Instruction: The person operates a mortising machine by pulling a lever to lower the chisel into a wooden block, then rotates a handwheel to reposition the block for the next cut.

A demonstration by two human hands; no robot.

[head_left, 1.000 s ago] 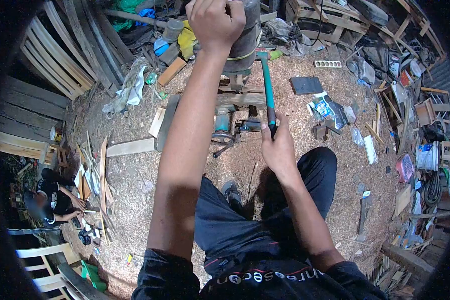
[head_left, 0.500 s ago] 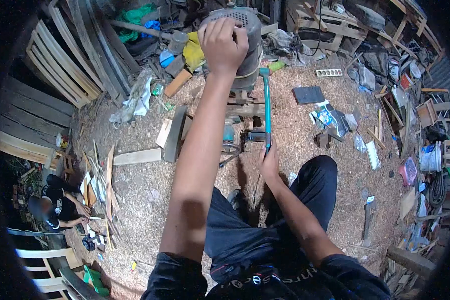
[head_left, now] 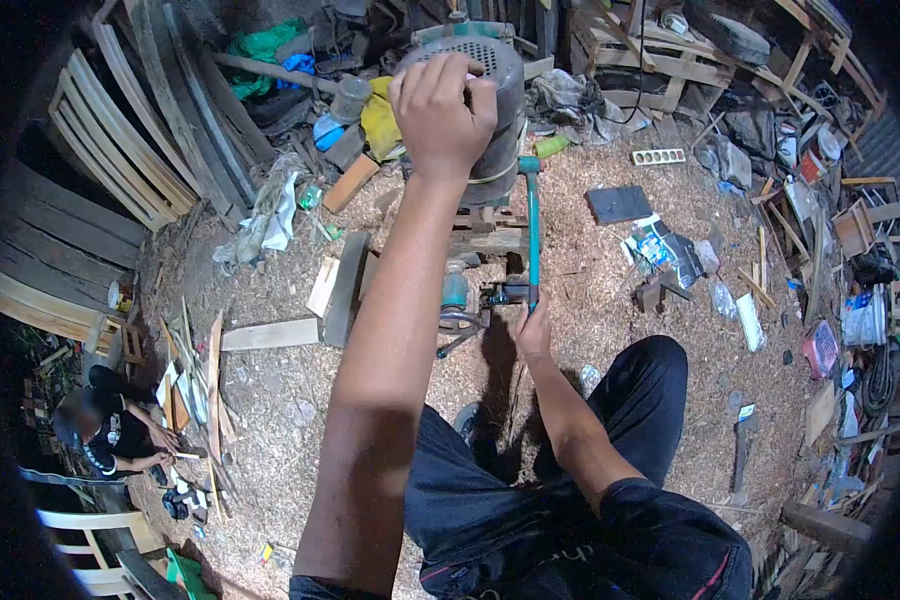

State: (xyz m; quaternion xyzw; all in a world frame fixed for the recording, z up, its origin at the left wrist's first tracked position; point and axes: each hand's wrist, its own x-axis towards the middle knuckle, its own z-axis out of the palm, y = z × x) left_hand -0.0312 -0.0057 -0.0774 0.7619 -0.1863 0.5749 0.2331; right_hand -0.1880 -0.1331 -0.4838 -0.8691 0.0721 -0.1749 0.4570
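Observation:
My left hand (head_left: 440, 120) is on top of an upright grey cylindrical housing (head_left: 505, 110) with a perforated cap. Its fingers are curled and closed, partly covering the cap. My right hand (head_left: 535, 328) grips the dark lower end of a long teal lever (head_left: 534, 230), which runs up beside the housing. Below the housing, a teal machine part (head_left: 454, 290) shows between my forearms, close to a small black metal piece (head_left: 508, 292). My left forearm hides part of the machine and the floor.
Wood shavings cover the floor (head_left: 580, 270). Planks (head_left: 270, 335) lie left of the machine, with a dark flat block (head_left: 618, 205) to its right. Curved slats (head_left: 120, 130) lean at the left. Another person (head_left: 110, 430) sits low at left. Scrap wood and clutter line the right side.
The view has shifted slightly, so the machine appears a little lower. The lever's lower end and my right hand now sit nearer the black metal piece. My left hand stays on the housing.

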